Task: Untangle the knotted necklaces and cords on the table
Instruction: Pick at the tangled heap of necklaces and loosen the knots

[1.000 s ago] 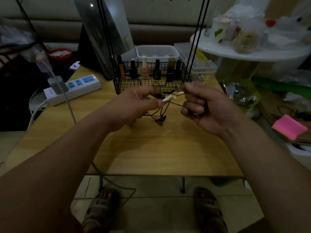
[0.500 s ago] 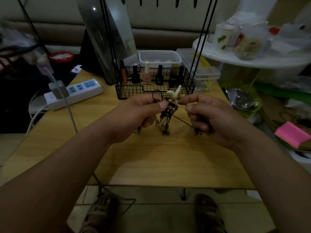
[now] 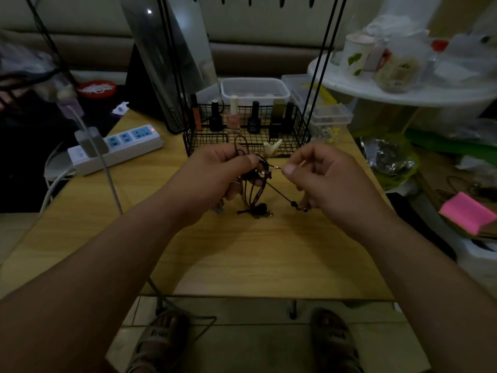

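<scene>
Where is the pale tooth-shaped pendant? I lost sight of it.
In the head view the pale pendant sticks up between the left hand and the right hand, before the wire basket.

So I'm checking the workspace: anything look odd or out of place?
Only the tangle itself: dark brown cords bunched in the left hand, one strand pulled taut toward the right hand. Nothing spilled or broken.

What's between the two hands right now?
In the head view, a thin metal strand bridges left hand and right hand, above the dark cord tangle.
</scene>
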`<state>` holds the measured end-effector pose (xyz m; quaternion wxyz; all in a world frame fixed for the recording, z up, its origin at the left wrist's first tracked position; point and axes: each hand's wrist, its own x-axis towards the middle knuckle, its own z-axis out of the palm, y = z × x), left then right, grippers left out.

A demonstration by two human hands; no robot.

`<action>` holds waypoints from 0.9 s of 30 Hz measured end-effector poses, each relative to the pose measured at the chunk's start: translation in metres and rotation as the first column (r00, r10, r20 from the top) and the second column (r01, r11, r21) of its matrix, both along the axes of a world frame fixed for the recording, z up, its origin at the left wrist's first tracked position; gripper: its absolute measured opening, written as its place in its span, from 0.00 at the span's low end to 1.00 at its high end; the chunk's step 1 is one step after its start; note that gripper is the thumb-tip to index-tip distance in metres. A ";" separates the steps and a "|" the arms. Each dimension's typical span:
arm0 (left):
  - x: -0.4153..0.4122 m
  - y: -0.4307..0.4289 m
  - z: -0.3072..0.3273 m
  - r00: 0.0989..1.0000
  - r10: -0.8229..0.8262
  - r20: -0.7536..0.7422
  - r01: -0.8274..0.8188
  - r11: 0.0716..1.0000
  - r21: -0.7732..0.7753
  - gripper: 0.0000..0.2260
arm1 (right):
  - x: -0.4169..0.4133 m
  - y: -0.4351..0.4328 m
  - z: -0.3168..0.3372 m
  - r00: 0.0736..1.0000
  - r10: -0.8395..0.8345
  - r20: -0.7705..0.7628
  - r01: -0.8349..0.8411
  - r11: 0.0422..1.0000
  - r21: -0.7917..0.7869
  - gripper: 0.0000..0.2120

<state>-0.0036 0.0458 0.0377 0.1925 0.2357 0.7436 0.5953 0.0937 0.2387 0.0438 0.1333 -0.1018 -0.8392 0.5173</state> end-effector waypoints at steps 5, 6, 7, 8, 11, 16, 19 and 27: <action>0.003 0.003 -0.001 0.999 -0.046 -0.023 0.046 0.999 -0.022 0.10 | -0.004 -0.009 -0.005 0.989 -0.057 -0.137 0.078 0.985 0.151 0.03; 0.003 0.003 -0.001 0.998 -0.055 -0.031 0.054 0.998 -0.027 0.10 | -0.005 -0.009 -0.007 0.990 -0.057 -0.132 0.079 0.983 0.168 0.03; 0.003 0.003 -0.001 0.997 -0.064 -0.038 0.063 0.997 -0.033 0.10 | -0.005 -0.009 -0.007 0.991 -0.055 -0.124 0.077 0.981 0.179 0.03; 0.004 0.003 -0.001 0.996 -0.074 -0.044 0.072 0.997 -0.036 0.10 | -0.005 -0.009 -0.008 0.992 -0.051 -0.116 0.071 0.981 0.178 0.03; 0.005 0.000 0.001 0.992 -0.110 -0.065 0.107 0.993 -0.048 0.10 | -0.004 -0.010 -0.006 0.996 -0.023 -0.088 0.036 0.990 0.139 0.04; 0.011 0.000 0.004 0.979 -0.159 -0.130 0.142 0.981 -0.130 0.08 | -0.004 -0.010 -0.008 0.997 0.029 -0.071 -0.016 0.983 0.182 0.03; 0.013 0.002 0.004 0.973 -0.162 -0.163 0.137 0.978 -0.157 0.09 | -0.003 -0.012 -0.011 0.994 0.030 -0.106 -0.003 0.968 0.249 0.03; 0.010 0.006 -0.006 0.944 -0.110 -0.310 0.028 0.967 -0.255 0.06 | -0.005 -0.016 -0.010 0.994 -0.035 -0.104 0.057 0.974 0.221 0.04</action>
